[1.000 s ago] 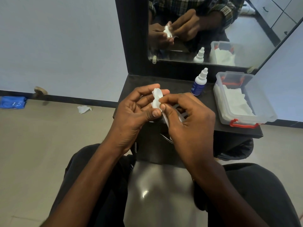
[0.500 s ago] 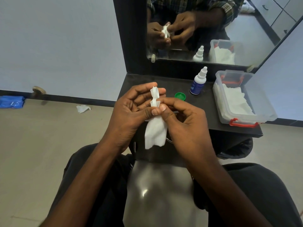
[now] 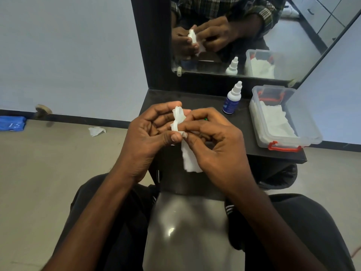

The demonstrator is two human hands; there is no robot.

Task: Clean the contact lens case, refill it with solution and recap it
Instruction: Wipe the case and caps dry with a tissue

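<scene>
Green cap (image 3: 205, 119) now nearly hidden, left hand (image 3: 148, 139) pinching lens case (image 3: 178, 118), right hand (image 3: 213, 141) pinching tissue (image 3: 190, 159)

Brightness: even, soft indoor light; the pale wall (image 3: 68, 51) and beige floor (image 3: 48, 173) are well lit, with no harsh contrast.
Glare: a small bright highlight sits on the glossy grey surface (image 3: 171, 231) between the knees; the mirror (image 3: 244, 36) shows a bright floor in its reflection.
Shadows: faint and diffuse; a soft one lies beside the round object (image 3: 43, 110) at the foot of the wall.
Dark areas: the black desk (image 3: 195, 98) and dark trousers lose detail.
Sharpness: the left hand (image 3: 144, 137) and right hand (image 3: 214, 145) are reasonably sharp; the forearms at the bottom edge are smeared.
Distortion: wide-angle bending; the mirror frame and the skirting line lean and curve toward the edges.
</scene>
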